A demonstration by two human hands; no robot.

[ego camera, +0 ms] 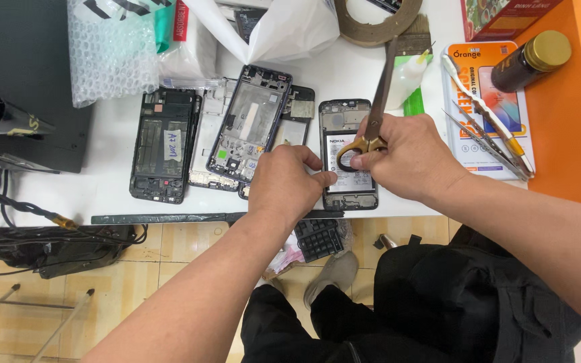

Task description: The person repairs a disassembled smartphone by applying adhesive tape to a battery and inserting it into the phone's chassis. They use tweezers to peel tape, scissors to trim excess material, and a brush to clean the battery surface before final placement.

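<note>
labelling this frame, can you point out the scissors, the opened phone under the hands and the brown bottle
scissors (379, 94), head view, on the blades above the right hand
opened phone (341, 121), head view, on the upper part of its frame
brown bottle (516, 67), head view, on the dark body below the gold cap

A single head-worn camera looks steeply down from above the person's own chest, facing forward over the near edge of a white table. It sits close: both forearms enter from the bottom corners and the left hand and right hand meet near the picture's middle. The tabletop fills the upper half, cropped at the far side; the lower half takes in the person's dark lap and the tiled floor beneath. No second view shares the scene
</note>
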